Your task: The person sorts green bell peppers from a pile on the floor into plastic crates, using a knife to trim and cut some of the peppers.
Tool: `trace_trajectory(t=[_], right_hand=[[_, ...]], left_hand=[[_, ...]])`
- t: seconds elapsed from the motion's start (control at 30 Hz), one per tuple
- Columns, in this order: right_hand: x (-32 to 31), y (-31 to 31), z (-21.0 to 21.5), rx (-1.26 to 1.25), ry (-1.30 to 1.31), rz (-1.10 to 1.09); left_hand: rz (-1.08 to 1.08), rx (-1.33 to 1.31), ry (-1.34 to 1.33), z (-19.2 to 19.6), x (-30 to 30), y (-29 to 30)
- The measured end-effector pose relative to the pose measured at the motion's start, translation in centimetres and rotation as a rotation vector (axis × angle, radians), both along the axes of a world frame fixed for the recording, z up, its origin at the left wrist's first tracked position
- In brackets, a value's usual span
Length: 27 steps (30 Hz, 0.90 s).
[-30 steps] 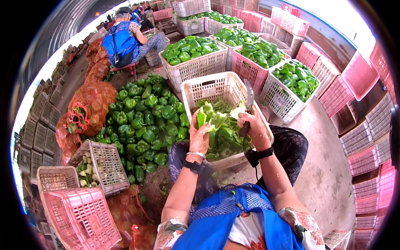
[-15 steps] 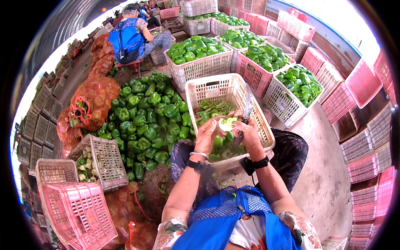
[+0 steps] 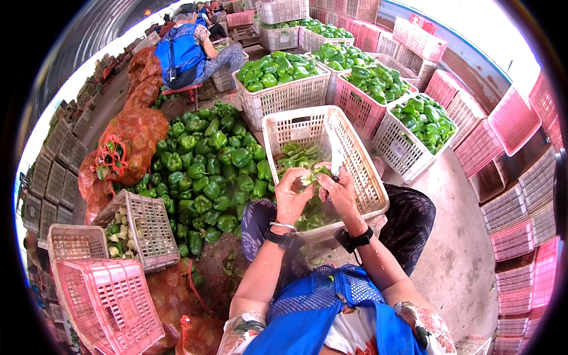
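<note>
My left hand (image 3: 291, 195) and my right hand (image 3: 338, 190) meet over a white plastic crate (image 3: 361, 171) resting on my lap. Together they hold a green pepper piece (image 3: 312, 175). My right hand also grips a knife whose blade (image 3: 335, 158) points up and away. Cut green pepper pieces (image 3: 296, 155) lie inside the crate. A pile of whole green bell peppers (image 3: 207, 165) spreads on the floor to my left.
Several white and pink crates full of green peppers (image 3: 278, 74) stand ahead. Red mesh sacks (image 3: 133, 139) lie at left. A crate of pepper scraps (image 3: 145, 228) and pink crates (image 3: 106, 305) sit near left. A person in blue (image 3: 183, 50) sits ahead. Stacked crates (image 3: 520, 195) line the right.
My hands have come lower and closer together over the crate. The large pepper held up a second ago is now a small piece between both hands.
</note>
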State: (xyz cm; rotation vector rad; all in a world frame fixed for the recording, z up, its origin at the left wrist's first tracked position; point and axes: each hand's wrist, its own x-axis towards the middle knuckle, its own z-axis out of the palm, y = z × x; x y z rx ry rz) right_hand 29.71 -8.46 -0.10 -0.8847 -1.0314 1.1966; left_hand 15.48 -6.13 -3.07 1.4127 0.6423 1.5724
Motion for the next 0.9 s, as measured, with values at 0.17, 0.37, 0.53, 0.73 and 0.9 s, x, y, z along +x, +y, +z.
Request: trace_trajectory(t=[0.17,0.37,0.53,0.73,0.9], right_hand=[[-0.1,0.2,-0.4,-0.126,0.218,0.000],[-1.1,0.2,0.0,-0.188,0.508,0.078],[0.0,-0.6,2.8,-0.101,-0.113,-0.218],[3.9,3.3,-2.3,0.053,-0.782,-0.221],[2.4,3.5,-6.1,-0.094,-0.430,-0.118]], left_hand=[[-0.177,-0.189,-0.191,0.8,-0.3,-0.4],[-0.262,-0.286,-0.505,0.0,-1.6,-0.5],[-0.173,-0.286,-0.886,2.2,-4.9,-0.6],[0.217,-0.160,-0.982,4.5,-24.7,-2.5],[0.676,-0.077,-0.865,6.6,-44.1,-6.2]])
